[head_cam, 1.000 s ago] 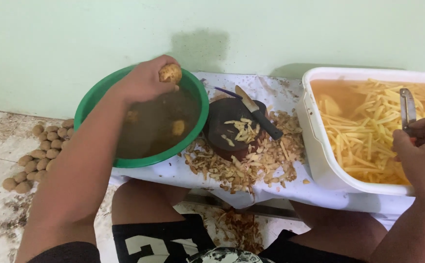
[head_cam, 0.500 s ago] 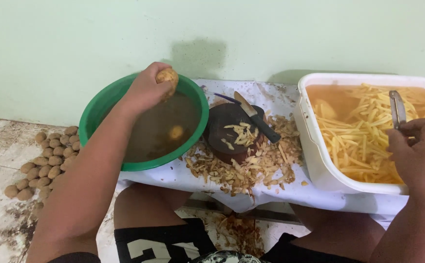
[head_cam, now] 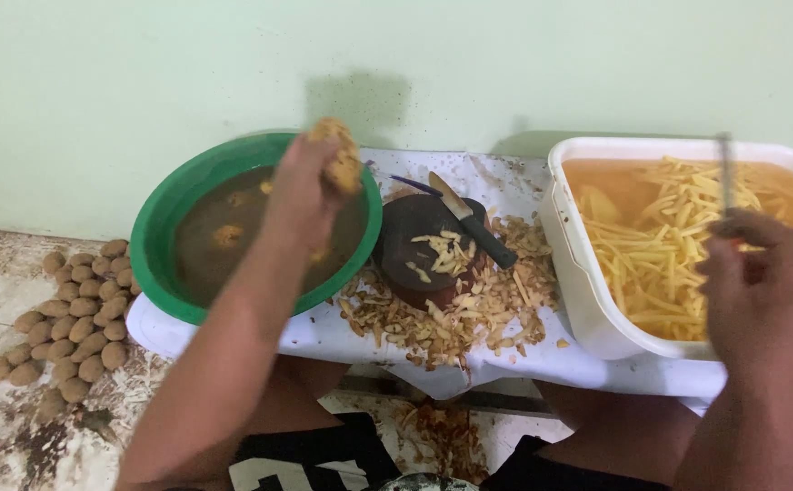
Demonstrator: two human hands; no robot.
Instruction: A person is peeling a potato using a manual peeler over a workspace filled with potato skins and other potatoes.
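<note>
Potato peeling station, seen from the head camera

Left hand point(head_cam: 301, 195) is gripping a wet unpeeled brown potato point(head_cam: 340, 155) above the round green plastic basin point(head_cam: 162, 227) of murky water; right hand point(head_cam: 764, 291) is clenched around a blurry metal peeler point(head_cam: 726, 173) over the white plastic tub point(head_cam: 587, 291) of cut potato strips, peelings point(head_cam: 442, 318) piled on the desk between.

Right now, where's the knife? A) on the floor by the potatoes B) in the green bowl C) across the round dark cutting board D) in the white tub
C: the knife lies across the round dark cutting board, blade toward the wall, between the green bowl and the white tub.
</note>
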